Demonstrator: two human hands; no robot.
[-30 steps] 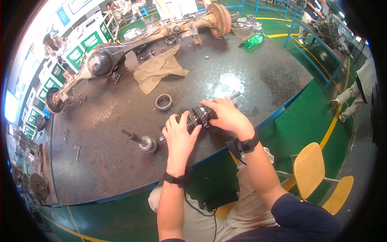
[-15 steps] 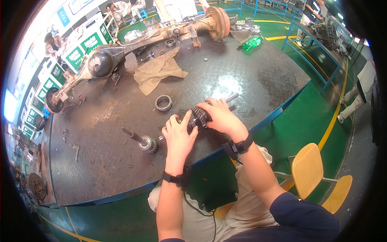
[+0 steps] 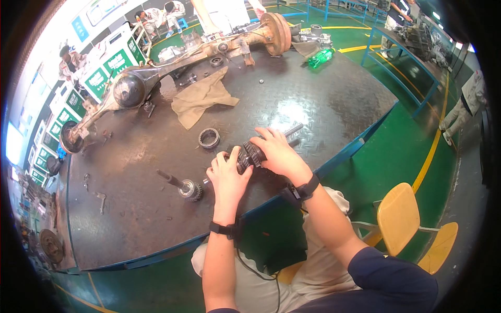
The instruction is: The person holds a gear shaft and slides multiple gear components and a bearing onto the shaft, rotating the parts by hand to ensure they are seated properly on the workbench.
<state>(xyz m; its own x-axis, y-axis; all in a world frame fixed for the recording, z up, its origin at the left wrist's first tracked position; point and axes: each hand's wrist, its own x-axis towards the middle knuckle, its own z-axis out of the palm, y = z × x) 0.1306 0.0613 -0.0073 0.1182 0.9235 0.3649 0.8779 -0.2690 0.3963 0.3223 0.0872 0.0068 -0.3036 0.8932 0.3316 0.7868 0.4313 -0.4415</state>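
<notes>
A dark gear shaft (image 3: 254,155) lies tilted under both my hands near the table's front edge, its bare steel end pointing to the far right. My left hand (image 3: 229,175) closes round the gears at its near end. My right hand (image 3: 277,152) grips the larger gear at the middle, thumb and fingers curled over it. Parts of the shaft are hidden beneath my fingers. A toothed ring (image 3: 209,138) lies just beyond my left hand. Left of that hand, a second shaft with a gear (image 3: 190,190) rests on the steel table (image 3: 135,219).
A long axle housing (image 3: 172,65) with a rusty drum (image 3: 275,34) spans the table's far side. Near it lie a brown cloth (image 3: 201,99) and a green bottle (image 3: 320,58). A bracket (image 3: 100,202) lies left. A yellow chair (image 3: 397,213) stands right; other people are in the background.
My view has shifted slightly. Both hands stay on the gear shaft, with only a small shift of the fingers visible.
</notes>
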